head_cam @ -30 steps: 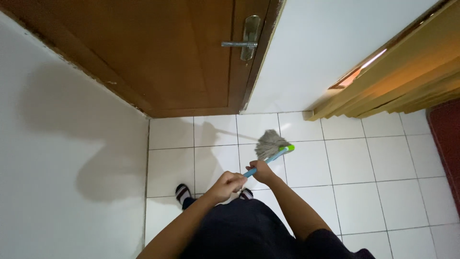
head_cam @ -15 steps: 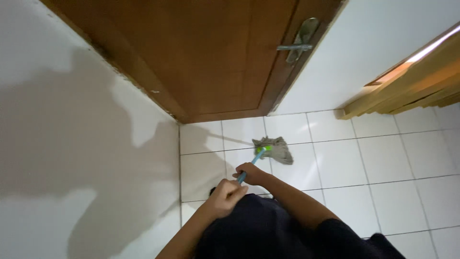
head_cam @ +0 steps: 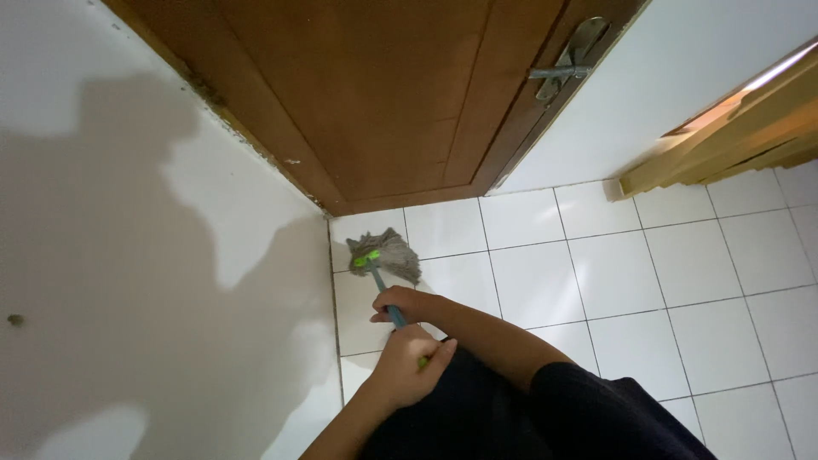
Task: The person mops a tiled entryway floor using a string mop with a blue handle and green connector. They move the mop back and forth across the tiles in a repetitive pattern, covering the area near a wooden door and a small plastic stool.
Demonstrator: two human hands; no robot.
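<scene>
Two hands on one mop. Left hand (head_cam: 407, 368) is wrapped shut around the top of the blue handle (head_cam: 388, 300), nearest the body; right hand (head_cam: 407, 304) is closed around the same handle lower down, toward the head. Both grips look firm, fingers fully curled.

Mop head (head_cam: 385, 254): grey strings with a green clamp, lying flat on the white tiled floor (head_cam: 613, 273). Taking the wooden door (head_cam: 375, 94) as landmark: mop head sits just below the door's bottom left corner, close against the white wall (head_cam: 128, 255) that runs off the door's left edge. Metal door handle (head_cam: 567, 60) is well apart from it, at the door's right side.

Judgement on technique: corner work goes best with strings kept spread and pressed flat, short strokes drawn away from the door, lower hand steering and upper hand bearing down. The handle stands steep here, which probably helps reach into the corner.

Change against half a second ago: mop head has shifted left, from a tile out below the door's middle into the corner by the wall. Both hands have followed left, and the view has swung that way too.
</scene>
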